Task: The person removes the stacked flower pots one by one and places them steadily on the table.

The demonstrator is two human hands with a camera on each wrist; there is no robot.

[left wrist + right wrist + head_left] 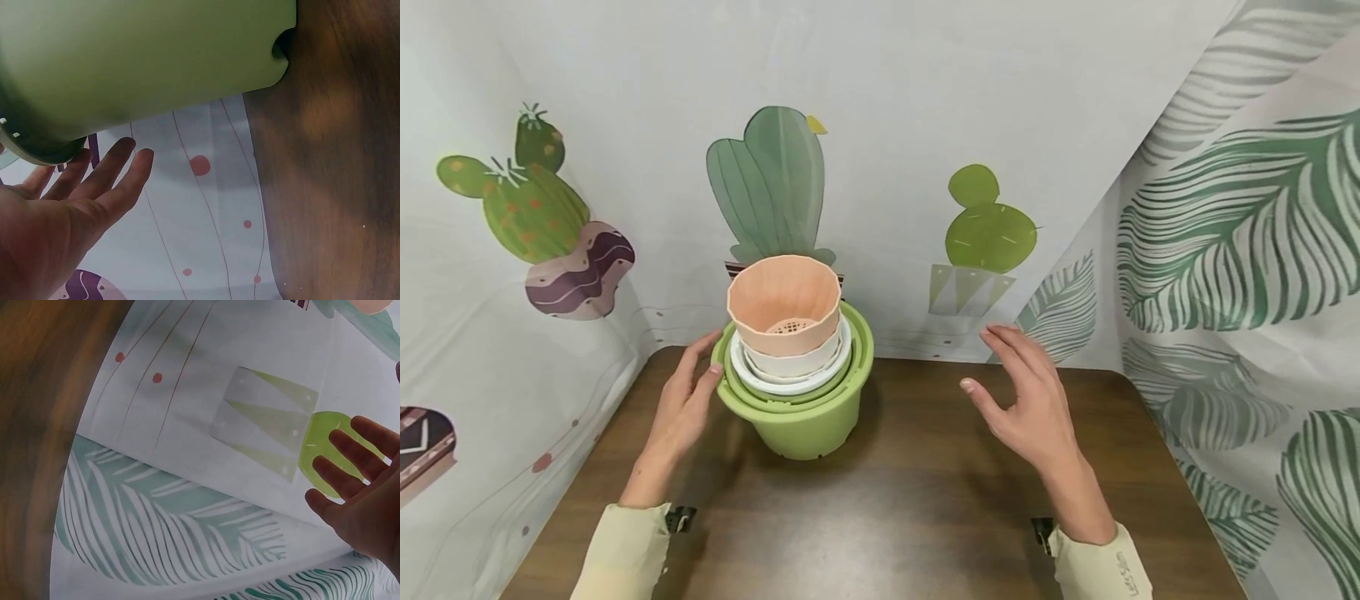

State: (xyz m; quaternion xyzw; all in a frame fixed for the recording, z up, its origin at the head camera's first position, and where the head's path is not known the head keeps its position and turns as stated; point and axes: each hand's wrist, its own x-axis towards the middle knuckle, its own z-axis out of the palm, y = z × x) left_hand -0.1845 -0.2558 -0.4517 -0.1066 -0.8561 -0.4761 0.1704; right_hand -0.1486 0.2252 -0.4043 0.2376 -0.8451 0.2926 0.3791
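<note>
On the table stands a nested stack of flower pots: a large green pot outside, white pots inside it, and a peach pot with a faceted rim and holed bottom on top. My left hand is at the green pot's left side, thumb and fingertips right at its rim. In the left wrist view the fingers reach loosely extended under the rim of the green pot. To the right of the stack, my right hand hovers over the table with spread fingers and nothing in it.
The dark wooden table ends at the back against a white cloth printed with cacti. A leaf-patterned curtain hangs along the right side. Sleeves and black wrist straps show on both arms.
</note>
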